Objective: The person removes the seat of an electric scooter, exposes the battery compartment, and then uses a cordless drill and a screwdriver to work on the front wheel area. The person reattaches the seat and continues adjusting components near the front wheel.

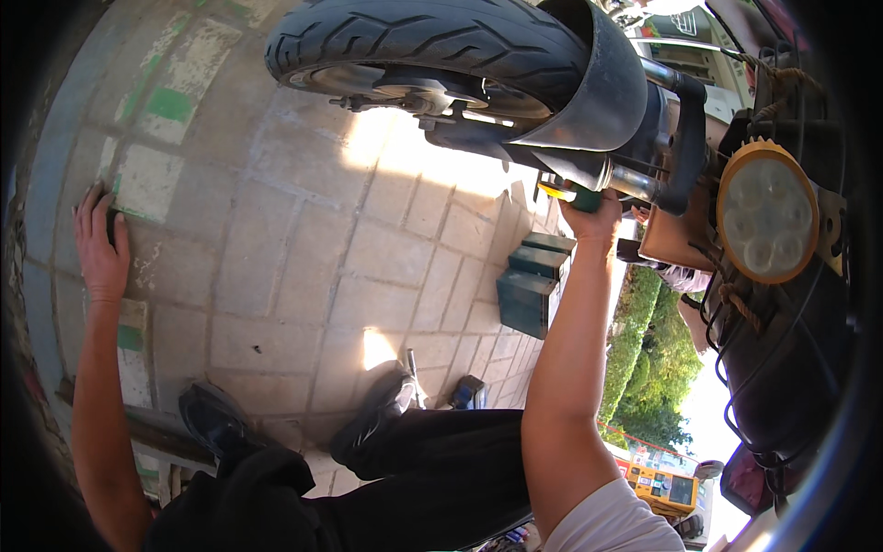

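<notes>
Green-and-yellow object (586,198) held in right hand (598,221), fingers closed round it, just beside fork tube (635,182); arm outstretched, presumably so fork can be reached. Left hand (101,258) set low at pavement (267,230), fingers slightly spread, perhaps for balance; whether dark thing (112,225) by thumb is gripped cannot be told.

Sunlight (405,152) patches the beige paving (294,267), green foliage (658,368) beyond.

open paving (276,239) runs between the hands (101,247), hemmed by tyre (423,41), shoes (213,419) and dark boxes (522,304).
</notes>
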Available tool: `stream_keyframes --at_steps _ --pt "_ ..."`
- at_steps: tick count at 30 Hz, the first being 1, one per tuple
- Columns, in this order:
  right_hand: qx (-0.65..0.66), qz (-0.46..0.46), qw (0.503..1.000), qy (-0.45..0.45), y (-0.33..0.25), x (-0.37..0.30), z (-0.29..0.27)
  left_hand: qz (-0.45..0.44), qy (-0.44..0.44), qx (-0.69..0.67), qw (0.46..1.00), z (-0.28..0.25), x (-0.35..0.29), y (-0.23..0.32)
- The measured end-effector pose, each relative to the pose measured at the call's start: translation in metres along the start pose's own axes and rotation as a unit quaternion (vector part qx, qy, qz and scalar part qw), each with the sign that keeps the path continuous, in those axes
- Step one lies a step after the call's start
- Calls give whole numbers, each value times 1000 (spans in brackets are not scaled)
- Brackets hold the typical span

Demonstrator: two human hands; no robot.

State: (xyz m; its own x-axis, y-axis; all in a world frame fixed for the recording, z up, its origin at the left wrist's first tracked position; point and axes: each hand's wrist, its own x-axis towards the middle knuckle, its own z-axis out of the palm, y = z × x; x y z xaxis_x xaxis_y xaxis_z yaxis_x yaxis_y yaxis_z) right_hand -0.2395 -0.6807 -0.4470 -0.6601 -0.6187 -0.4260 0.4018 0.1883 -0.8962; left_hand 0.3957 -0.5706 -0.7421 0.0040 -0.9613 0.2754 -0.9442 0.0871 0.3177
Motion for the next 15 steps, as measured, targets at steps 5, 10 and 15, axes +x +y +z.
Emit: stream_keyframes --at_steps 5,10,15 --pt "194 -95 961 -174 15 3 -15 8 -6 17 1000 4 2 -4" --pt "113 -57 986 -112 7 -2 -7 4 -1 -4 1000 1 5 3" --pt "73 -45 995 -47 0 -11 -3 4 -9 4 1000 4 1 -3"
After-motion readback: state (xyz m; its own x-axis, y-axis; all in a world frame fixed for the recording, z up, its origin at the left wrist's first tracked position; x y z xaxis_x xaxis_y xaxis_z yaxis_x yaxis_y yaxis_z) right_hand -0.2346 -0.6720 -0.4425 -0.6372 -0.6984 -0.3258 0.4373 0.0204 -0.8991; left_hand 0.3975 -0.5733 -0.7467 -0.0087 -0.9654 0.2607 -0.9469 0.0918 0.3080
